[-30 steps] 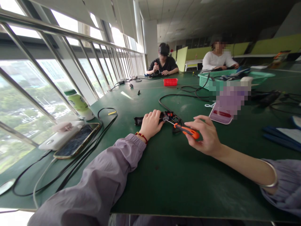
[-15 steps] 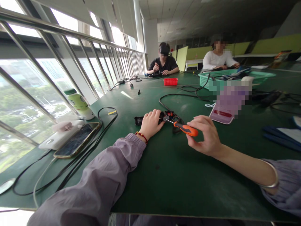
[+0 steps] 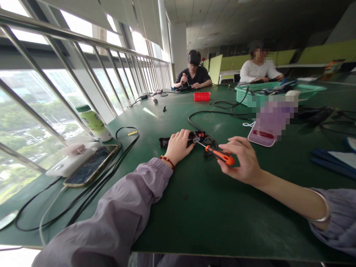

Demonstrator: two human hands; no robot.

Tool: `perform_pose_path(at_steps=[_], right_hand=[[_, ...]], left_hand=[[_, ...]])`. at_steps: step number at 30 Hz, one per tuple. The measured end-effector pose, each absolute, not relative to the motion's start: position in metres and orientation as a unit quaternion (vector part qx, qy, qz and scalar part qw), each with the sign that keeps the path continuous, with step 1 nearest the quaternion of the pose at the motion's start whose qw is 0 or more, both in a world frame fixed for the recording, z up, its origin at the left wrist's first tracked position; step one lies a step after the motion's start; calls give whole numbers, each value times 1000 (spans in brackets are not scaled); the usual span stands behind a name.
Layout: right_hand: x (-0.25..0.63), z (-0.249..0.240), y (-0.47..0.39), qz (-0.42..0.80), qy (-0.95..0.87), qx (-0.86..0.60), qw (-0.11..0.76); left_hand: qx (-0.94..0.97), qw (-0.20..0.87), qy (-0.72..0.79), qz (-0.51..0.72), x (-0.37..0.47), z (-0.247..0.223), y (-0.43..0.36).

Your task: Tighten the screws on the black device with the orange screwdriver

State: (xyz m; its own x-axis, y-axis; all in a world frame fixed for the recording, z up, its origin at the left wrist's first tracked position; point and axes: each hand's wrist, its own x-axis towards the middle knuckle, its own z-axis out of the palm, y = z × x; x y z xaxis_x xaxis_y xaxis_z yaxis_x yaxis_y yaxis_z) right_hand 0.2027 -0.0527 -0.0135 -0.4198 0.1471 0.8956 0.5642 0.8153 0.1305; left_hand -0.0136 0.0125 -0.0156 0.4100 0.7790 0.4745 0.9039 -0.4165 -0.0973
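Note:
My left hand point(image 3: 179, 145) is wrapped over a black device point(image 3: 164, 142) that lies on the green table. To the right of my fingers, the device's inner parts and thin wires show. A screwdriver point(image 3: 221, 155) with an orange and black handle is held between the thumb and fingers of my right hand point(image 3: 241, 160). Its metal shaft points left and its tip meets the device beside my left fingertips. A black cable point(image 3: 194, 115) runs from the device towards the back right.
Phones point(image 3: 90, 167), a bottle point(image 3: 94, 124) and looped cables lie left by the railing. A red basket point(image 3: 201, 96), green baskets point(image 3: 308, 92) and a purple-cased phone point(image 3: 263, 135) stand farther back. Two people sit across the green table point(image 3: 211, 218).
The screwdriver's handle has turned about its axis, showing different orange and black stripes. My right thumb and fingers have shifted slightly along it. My left hand has stayed in place.

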Motion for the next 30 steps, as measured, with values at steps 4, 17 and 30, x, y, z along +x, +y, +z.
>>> perform_pose_path(at_steps=[4,17,30], right_hand=[[203,-14,-52,-213,-814,-225,492],[203,-12,-52,-213,-811,-224,497],[204,-13,-52,-205,-811,-230,498]], left_hand=[[-822,171,-510,-185,-14,-16,12],[-822,167,-511,-186,-14,-16,12],[-824,160,-512,-183,-14,-15,12]])
